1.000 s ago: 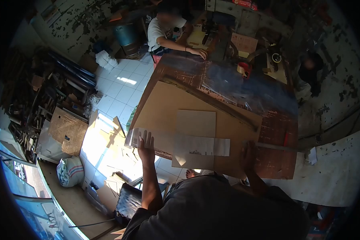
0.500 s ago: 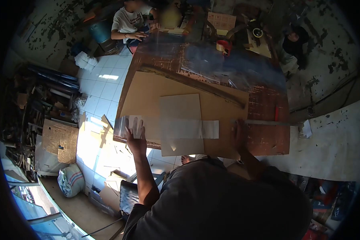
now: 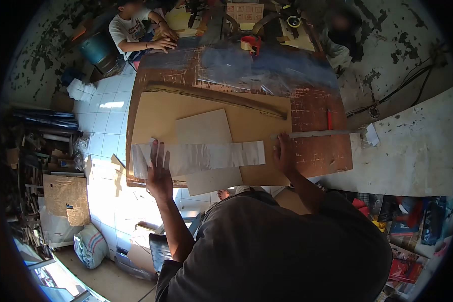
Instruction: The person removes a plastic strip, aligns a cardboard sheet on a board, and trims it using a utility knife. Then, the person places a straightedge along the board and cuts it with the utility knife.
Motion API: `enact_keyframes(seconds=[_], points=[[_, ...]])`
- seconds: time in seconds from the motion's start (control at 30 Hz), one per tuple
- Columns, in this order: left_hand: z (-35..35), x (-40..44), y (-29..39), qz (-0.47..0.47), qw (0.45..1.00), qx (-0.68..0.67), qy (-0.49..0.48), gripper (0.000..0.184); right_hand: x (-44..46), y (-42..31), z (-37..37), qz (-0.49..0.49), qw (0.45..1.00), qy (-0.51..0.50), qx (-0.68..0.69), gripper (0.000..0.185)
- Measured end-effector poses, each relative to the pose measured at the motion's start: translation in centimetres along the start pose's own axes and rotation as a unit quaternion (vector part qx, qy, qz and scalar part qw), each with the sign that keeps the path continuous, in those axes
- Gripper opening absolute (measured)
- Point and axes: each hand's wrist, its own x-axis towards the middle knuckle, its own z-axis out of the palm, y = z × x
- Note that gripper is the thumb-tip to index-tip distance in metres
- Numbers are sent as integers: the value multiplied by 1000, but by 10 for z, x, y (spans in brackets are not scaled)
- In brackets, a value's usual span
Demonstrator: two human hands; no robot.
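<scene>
My left hand [image 3: 159,176] lies with fingers stretched out on the left part of a clear, shiny plastic strip [image 3: 201,157]. The strip runs crosswise over a grey rectangular board [image 3: 206,124], which sits tilted on a larger tan board [image 3: 161,113]. My right hand [image 3: 285,157] rests at the tan board's right side, fingers extended and nothing visibly gripped. Its fingertips are close to the left end of a long metal ruler [image 3: 317,134]; whether they touch it I cannot tell.
A long wooden bar [image 3: 216,99] lies slantwise across the tan board. Farther back on the worn brown table [image 3: 317,161] stands a red tape dispenser [image 3: 250,46]. One person [image 3: 131,30] sits at the far left corner, another [image 3: 342,40] at the far right.
The grey board has turned and now lies tilted under the strip. The strip's left part now lies across more of the view. My head view has shifted, moving the whole table leftward.
</scene>
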Motion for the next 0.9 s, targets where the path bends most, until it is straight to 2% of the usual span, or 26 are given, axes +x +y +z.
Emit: enact_keyframes(seconds=[0.03, 0.1, 0.13, 0.17, 0.23, 0.37, 0.43, 0.5, 0.6, 0.8, 0.9], points=[[4, 1, 1, -2, 1000, -2, -1, 69, 0, -2, -2, 4, 1000, -7, -5, 54], [13, 1, 5, 33, 992, -106, 58, 74, 1, -2, -5, 7, 1000, -19, -9, 54], [10, 2, 5, 42, 987, -147, 53, 77, 2, -1, -4, -5, 1000, -21, -18, 53], [10, 2, 6, 40, 987, -144, 62, 77, 1, -1, -2, -17, 999, -25, -25, 53], [13, 4, 11, 40, 957, -266, 106, 80, 1, -2, -2, -19, 999, -29, -18, 52], [-13, 2, 7, 33, 942, -315, 107, 84, 1, -5, -3, -18, 999, -18, -22, 52], [-10, 0, 10, 30, 942, -303, 140, 82, 1, -6, -2, -19, 999, -16, -24, 52], [-7, -1, 11, 27, 958, -220, 182, 74, 2, -5, -3, -22, 999, -12, -28, 53], [-8, -2, 12, 23, 966, -188, 178, 66, 3, -4, -1, -28, 999, -17, -26, 53], [-24, -9, 7, 21, 964, -197, 175, 62, 2, -8, -6, -22, 999, -32, -27, 53], [-28, -11, 6, 28, 965, -186, 182, 62, 2, -22, -8, -37, 998, 8, -55, 51]])
